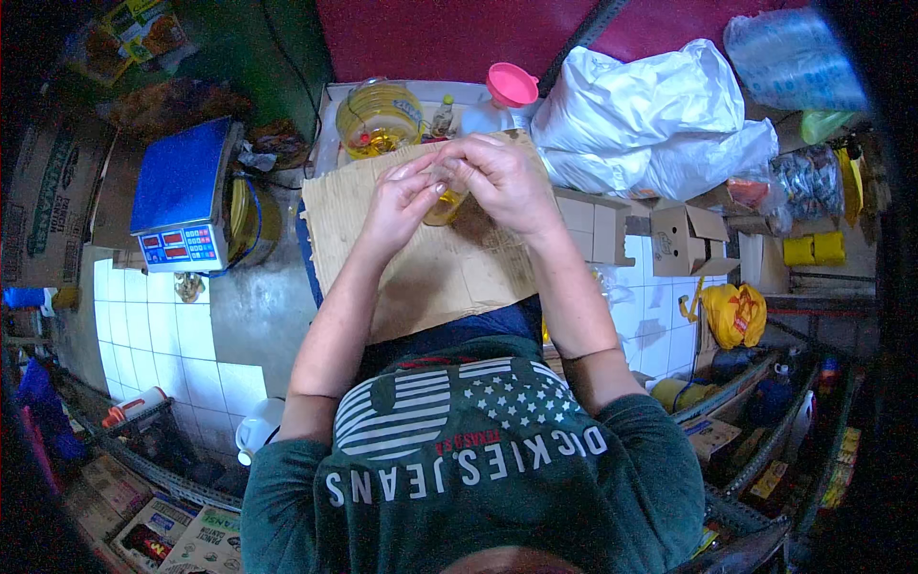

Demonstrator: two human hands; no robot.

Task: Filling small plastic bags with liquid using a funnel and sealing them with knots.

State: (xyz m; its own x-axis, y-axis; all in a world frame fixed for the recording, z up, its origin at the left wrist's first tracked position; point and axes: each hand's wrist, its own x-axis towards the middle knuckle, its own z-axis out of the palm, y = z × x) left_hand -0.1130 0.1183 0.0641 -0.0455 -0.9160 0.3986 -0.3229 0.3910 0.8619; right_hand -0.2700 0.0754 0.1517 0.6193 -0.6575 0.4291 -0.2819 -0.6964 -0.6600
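Observation:
A small clear plastic bag of yellow liquid (445,209) hangs over the cardboard sheet (430,287) that covers my lap. Fingers of my left hand (403,199) pinch the bag's upper part from the left. From the other side, my right hand (505,179) grips the same gathered top, thumb and fingertips close to the left ones. My fingers partly hide the bag's neck, so I cannot tell whether it is knotted. Just beyond the sheet stands a clear plastic container (379,107) with yellow liquid in its bottom.
A pink funnel (512,85) sits on a pale jug (485,118), beside a small bottle with a green-yellow cap (442,115). White plastic sacks (638,107) are heaped at right, above an open carton (685,240). To the left is a blue-topped digital scale (183,179).

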